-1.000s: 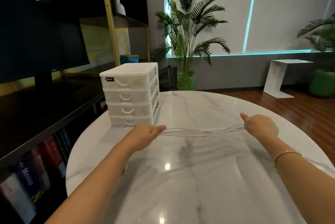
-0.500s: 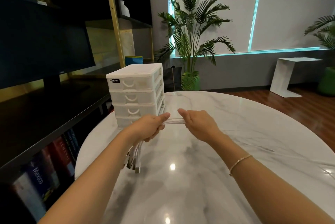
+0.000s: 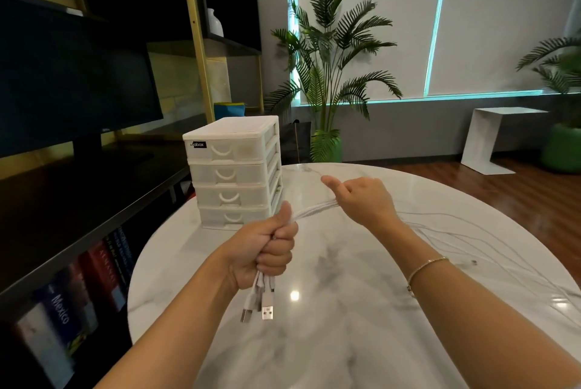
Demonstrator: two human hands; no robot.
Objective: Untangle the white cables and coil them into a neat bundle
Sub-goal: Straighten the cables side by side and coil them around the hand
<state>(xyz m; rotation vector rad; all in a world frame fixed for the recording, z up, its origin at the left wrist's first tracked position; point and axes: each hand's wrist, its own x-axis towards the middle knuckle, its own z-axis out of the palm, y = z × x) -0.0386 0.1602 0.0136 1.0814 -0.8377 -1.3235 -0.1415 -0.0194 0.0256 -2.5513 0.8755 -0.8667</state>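
Here the left hand was a tight fist, its fingers curled round the gathered white cables, with the thumb raised and the USB plugs hanging in a cluster below the fist. From the top of that fist the strands ran as one taut band up and to the right into the right hand, whose fingers were curled over the band while its thumb stuck out free. Beyond the right hand the cables fanned apart and trailed loosely across the marble counter, with one small connector lying near the right edge. By the look of it, the plug ends had been evened up and the strands combed parallel between the hands, so the untangling seemed largely done; no loop had yet been formed, and the coiling of the long loose tails appeared to be all still ahead. A white four-drawer organiser stood on the counter just beyond the left hand, close enough to snag a swinging loop. A dark monitor and bookshelves stood to the left, and a potted palm farther back.
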